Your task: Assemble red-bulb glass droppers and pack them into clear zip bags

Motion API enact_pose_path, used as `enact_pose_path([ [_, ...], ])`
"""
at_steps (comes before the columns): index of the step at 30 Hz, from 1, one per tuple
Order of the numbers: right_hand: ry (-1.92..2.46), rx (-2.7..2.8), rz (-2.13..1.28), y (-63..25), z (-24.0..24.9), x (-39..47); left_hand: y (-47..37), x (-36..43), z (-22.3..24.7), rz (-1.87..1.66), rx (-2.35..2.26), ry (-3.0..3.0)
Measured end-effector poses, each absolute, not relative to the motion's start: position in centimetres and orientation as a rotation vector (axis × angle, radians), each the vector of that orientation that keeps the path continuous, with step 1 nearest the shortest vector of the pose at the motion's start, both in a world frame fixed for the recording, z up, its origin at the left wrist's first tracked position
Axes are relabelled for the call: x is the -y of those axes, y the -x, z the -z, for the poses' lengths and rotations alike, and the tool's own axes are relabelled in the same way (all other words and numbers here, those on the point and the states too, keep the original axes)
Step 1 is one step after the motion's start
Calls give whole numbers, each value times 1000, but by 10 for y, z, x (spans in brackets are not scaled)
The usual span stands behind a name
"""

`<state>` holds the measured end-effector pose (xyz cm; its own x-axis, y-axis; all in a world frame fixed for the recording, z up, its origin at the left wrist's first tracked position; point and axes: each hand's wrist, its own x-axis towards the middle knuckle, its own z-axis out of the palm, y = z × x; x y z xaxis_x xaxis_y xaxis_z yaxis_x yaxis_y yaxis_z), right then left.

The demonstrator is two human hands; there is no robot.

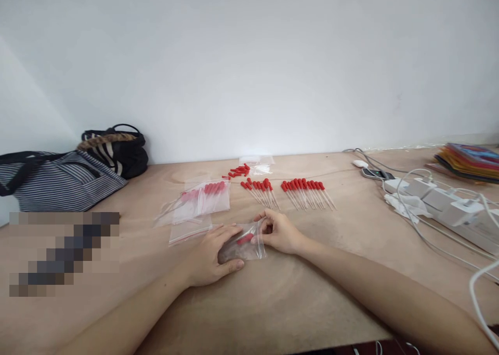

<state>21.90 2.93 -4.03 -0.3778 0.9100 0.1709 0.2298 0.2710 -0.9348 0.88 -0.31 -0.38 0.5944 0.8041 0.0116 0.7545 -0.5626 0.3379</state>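
A clear plastic zip bag [233, 252] lies on the table in front of me, with a red dropper bulb [245, 238] showing inside it. My left hand [212, 253] rests on the bag's left part, fingers stretched out and thumb apart. At the bag's right edge, my right hand [278, 233] is curled closed, thumb and fingers pinching the plastic near the bulb. Beyond the hands lie two rows of droppers with red bulbs and thin clear stems, a left row [261, 187] and a right row [304, 188].
Filled zip bags [200, 201] overlap left of the rows. Loose red bulbs [238, 172] and clear stems [261, 169] lie farther back. Fabric bags [70, 178] stand at left; a power strip [460, 214] with chargers, cables and a stack of coloured packets [470, 160] are at right.
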Motion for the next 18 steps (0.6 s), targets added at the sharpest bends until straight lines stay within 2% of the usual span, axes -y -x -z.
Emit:
enact_pose_path([
  [3,1100,1847,-1089,-232,33,-48,-10,3,2,-232,-1268,-2519],
  [6,1472,1748,-811,-246,23,-78,-10,3,1,-217,-1265,-2509],
  [10,1705,1595,-661,-251,17,-115,-10,3,0,-194,-1265,-2496],
  [18,1859,1546,-732,-241,21,-143,-10,4,-1,-172,-1267,-2483],
])
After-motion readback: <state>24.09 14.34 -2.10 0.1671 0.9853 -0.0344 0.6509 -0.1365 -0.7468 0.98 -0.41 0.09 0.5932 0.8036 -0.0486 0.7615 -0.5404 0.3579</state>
